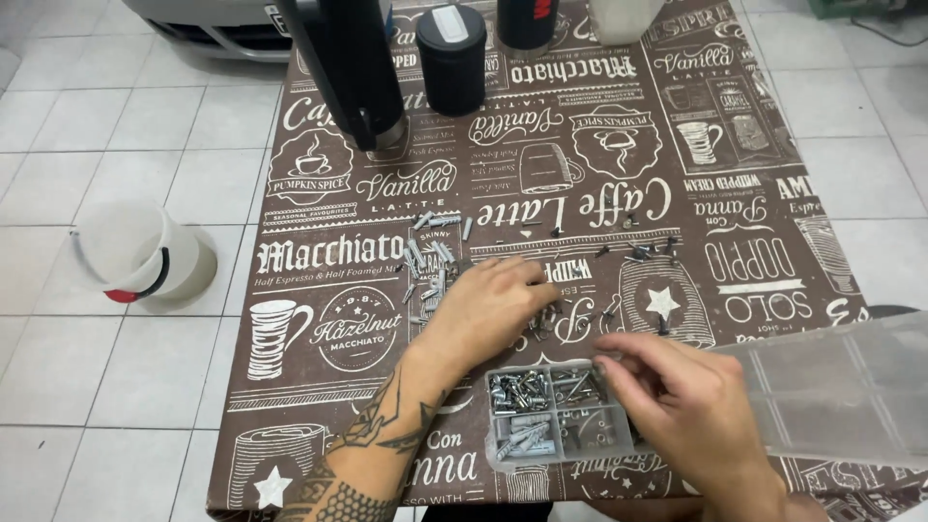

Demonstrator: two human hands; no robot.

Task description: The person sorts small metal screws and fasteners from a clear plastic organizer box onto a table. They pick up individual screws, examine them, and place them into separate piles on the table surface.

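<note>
A view from above looks down on a bench [319, 425] covered with a brown cloth printed in white coffee-shop lettering and cup drawings. It stands on a pale tiled floor [97, 145].

At the centre of the bench lies a loose scatter of small grey wall plugs and screws [432, 263], spread flat rather than heaped, so single pieces can be picked out. A thinner trail of darker screws [640, 251] runs off toward 2 o'clock.

The left hand [493, 304], on a tattooed forearm, rests palm down on the near edge of the scatter, its fingers curled over a few pieces. Whether it has any pinched between its fingers cannot be told.

At 6 o'clock, near the bench edge, sits a small clear plastic organiser box [541, 440] divided into compartments, already holding sorted screws and plugs. The right hand [677, 396] hovers over its right side, fingers loosely bent and pointing at the upper compartments; it may hold something tiny at the fingertips, but this is too small to tell. The box's clear hinged lid [851, 387] is thrown open toward 4 o'clock, leaving the compartments reachable.

At 12 o'clock stand tall dark cylindrical containers [452, 58], well apart from the hands. At 9 o'clock, on the floor, is a white bucket [155, 256].
</note>
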